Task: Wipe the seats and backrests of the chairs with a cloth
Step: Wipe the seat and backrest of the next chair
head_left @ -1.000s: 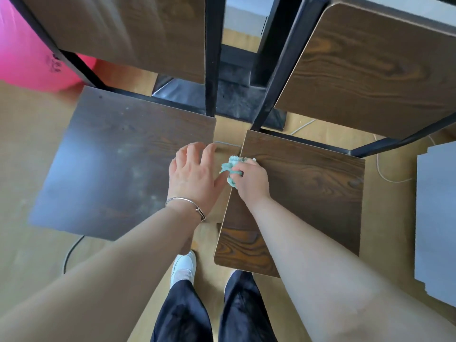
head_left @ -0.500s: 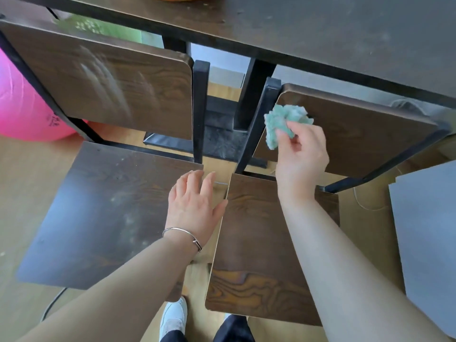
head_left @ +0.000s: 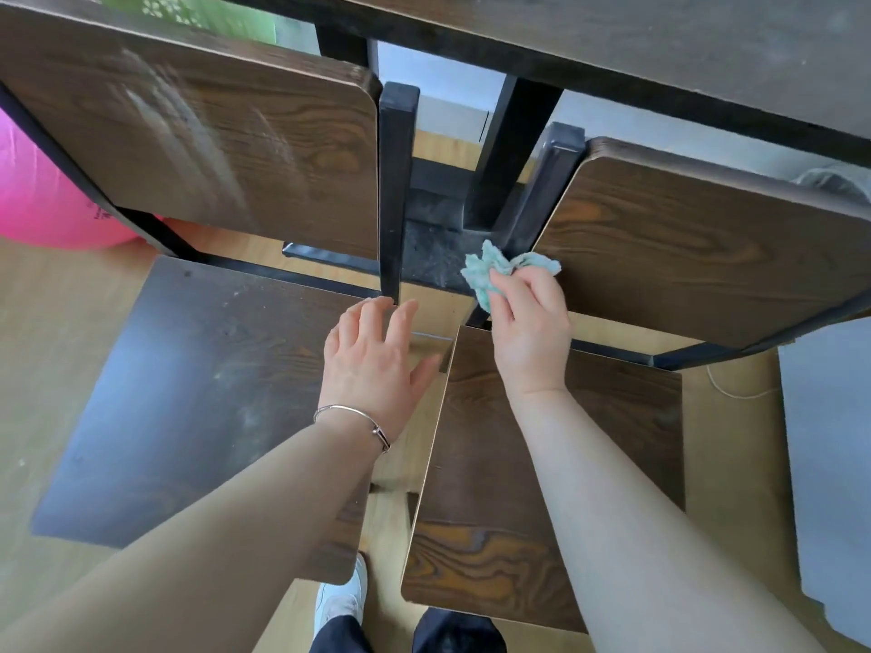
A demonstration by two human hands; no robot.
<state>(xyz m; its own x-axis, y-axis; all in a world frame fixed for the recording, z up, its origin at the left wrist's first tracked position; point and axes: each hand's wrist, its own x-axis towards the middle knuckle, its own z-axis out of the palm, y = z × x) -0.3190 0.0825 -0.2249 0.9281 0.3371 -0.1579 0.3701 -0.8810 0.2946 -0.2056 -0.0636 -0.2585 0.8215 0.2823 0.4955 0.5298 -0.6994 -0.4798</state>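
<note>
Two dark wooden chairs stand side by side under a table. My right hand [head_left: 530,322] grips a crumpled teal cloth [head_left: 495,271] against the lower left corner of the right chair's backrest [head_left: 707,256]. Below it lies the right seat [head_left: 485,511]. My left hand [head_left: 377,365], fingers straight, rests flat on the right edge of the dusty left seat [head_left: 188,393]. The left backrest [head_left: 212,134] shows pale wipe streaks.
A dark tabletop [head_left: 660,49] overhangs the chairs at the top. Black metal frame posts [head_left: 396,190] rise between the chairs. A pink ball [head_left: 42,205] sits at the left, a grey panel [head_left: 829,464] at the right. A cord [head_left: 735,393] lies on the wooden floor.
My right hand lifted the cloth from the right seat's corner to the top of the backrest, then came down to its lower left corner. My left hand stayed on the left seat.
</note>
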